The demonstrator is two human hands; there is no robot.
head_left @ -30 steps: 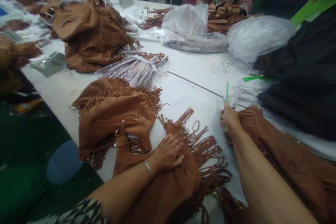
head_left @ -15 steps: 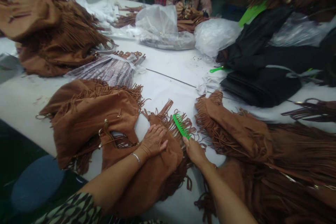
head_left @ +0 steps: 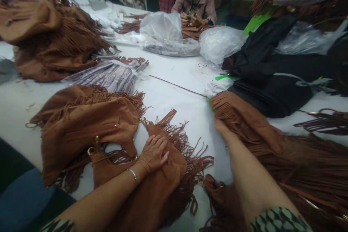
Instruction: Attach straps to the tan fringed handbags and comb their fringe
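Note:
My left hand point(head_left: 154, 153) lies flat, fingers stretched out, on a brown suede fringed bag point(head_left: 165, 163). Tangled fringe strips spread from that bag's right side over the white table. Farther right, my right hand point(head_left: 219, 124) grips a green comb point(head_left: 208, 102), most of which is hidden by the hand and by fringe. The comb is at the left end of another brown fringed bag point(head_left: 244, 121), and I cannot tell whether its teeth touch the strips. A third brown bag point(head_left: 89, 123) with metal rings rests left of my left hand.
Brown fringed bags point(head_left: 51, 40) are piled at the far left, beside a plastic-wrapped bundle of straps point(head_left: 108, 74). Clear plastic bags point(head_left: 163, 25) and folded black material point(head_left: 272, 87) lie farther back. Another green-handled tool point(head_left: 222, 77) is near the black material. People stand or sit beyond the table point(head_left: 174, 69).
My right hand has carried the comb from the middle bag's fringe rightward and away to the bag on the right. My left hand stays pressed on its bag. The view has shifted slightly.

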